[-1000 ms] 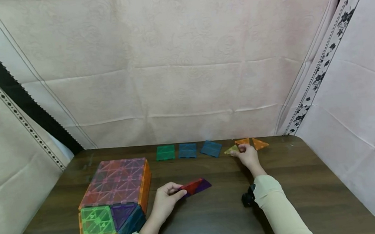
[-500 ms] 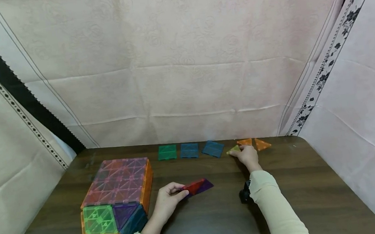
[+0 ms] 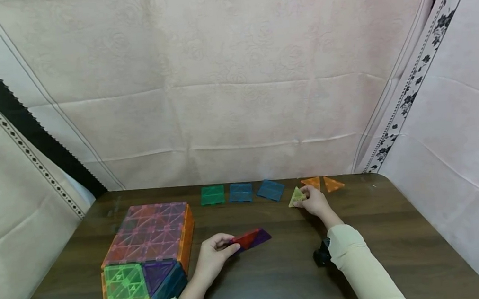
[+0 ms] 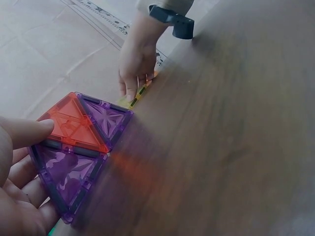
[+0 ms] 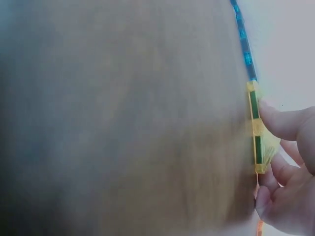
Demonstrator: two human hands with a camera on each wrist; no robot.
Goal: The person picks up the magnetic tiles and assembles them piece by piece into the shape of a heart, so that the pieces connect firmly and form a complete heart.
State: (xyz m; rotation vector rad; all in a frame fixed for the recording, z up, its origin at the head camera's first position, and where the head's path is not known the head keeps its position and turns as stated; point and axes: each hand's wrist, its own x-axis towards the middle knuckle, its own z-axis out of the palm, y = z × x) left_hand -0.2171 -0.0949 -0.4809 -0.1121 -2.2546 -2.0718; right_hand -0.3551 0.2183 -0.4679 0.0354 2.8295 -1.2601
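Between thumb and fingers, my left hand (image 3: pixel 214 256) grips a joined strip of triangular magnetic tiles, a red tile (image 4: pixel 74 123) flanked by two purple tiles (image 4: pixel 69 172). The strip stands near the middle of the table. Farther back on the right, my right hand (image 3: pixel 316 202) pinches a yellow triangular magnetic tile (image 3: pixel 297 196), tilted up; the right wrist view shows the thumb on one face of this yellow tile (image 5: pixel 257 128) and its long edge low by the table. Two orange triangular tiles (image 3: pixel 333 183) lie just behind that hand.
At the left stands a large block of magnetic tiles (image 3: pixel 152 233), pink and purple on top with orange sides. Its front part has a green tile (image 3: pixel 126 283). A green tile (image 3: pixel 212 195) and two blue tiles (image 3: pixel 241 192) lie along the table's back edge, before a cloth wall.
My right hand has tilted the yellow tile up from lying flat and drawn it slightly toward me. The left hand and its strip of tiles have stayed nearly still.
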